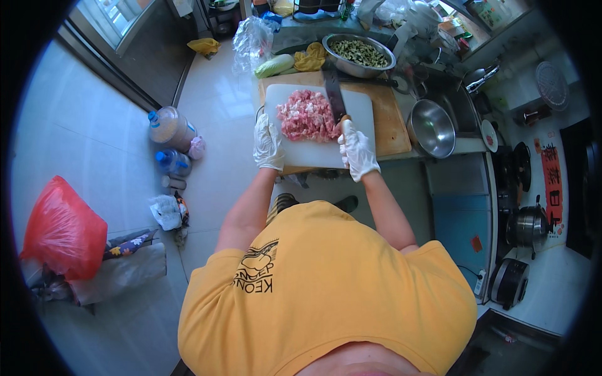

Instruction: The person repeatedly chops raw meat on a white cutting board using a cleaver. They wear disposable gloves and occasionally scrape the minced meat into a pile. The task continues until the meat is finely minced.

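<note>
A heap of chopped pinkish raw meat lies on a white cutting board. The white board rests on a larger wooden board. In a white glove, my right hand is closed around the wooden handle of a cleaver. Its dark blade points away from me, along the right side of the meat, slightly blurred. My left hand, gloved too, grips the left edge of the white board, its fingers together; the fingertips' undersides are hidden.
Behind the boards are a steel bowl of diced vegetables, a leafy vegetable and a yellow cloth or bag. A dark-handled tool lies there. To the right stand a steel bowl and a sink. Large bottles stand on the floor, left.
</note>
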`<state>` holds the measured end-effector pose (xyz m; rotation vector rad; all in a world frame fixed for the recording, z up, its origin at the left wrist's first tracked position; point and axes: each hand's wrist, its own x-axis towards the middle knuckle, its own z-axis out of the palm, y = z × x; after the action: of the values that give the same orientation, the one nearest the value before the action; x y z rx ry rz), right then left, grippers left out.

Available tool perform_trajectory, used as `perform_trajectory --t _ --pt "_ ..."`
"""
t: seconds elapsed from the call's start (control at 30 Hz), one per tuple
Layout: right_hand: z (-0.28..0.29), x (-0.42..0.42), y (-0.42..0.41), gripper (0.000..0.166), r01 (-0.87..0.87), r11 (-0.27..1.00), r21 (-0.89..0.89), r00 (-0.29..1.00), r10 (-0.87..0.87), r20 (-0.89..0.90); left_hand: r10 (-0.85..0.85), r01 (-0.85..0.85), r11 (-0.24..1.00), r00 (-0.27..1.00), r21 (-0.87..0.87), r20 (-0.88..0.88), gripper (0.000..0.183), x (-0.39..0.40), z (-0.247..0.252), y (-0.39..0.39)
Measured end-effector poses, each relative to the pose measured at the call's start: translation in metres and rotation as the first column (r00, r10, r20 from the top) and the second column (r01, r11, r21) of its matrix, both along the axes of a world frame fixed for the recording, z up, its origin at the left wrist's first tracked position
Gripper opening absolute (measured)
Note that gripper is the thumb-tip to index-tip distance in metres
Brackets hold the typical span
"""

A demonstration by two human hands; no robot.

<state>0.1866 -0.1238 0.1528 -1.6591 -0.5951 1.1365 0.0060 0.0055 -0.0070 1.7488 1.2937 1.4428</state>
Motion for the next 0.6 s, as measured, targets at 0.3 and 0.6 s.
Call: perform_trajectory --t 0.3,0.6 --pt "-0.073 0.013 0.028 0.049 -0.234 0.910 -0.342 0.969 0.248 -0.004 -0.139 0.141 0.989 0.989 0.041 -0.057 0.047 0.004 0.028 -0.003" --pt "0.023 -0.007 0.014 0.030 -0.199 0.795 0.572 0.895 -0.091 0.437 -0.115 0.115 0.993 0.993 -0.020 -0.036 0.044 0.006 0.003 0.002"
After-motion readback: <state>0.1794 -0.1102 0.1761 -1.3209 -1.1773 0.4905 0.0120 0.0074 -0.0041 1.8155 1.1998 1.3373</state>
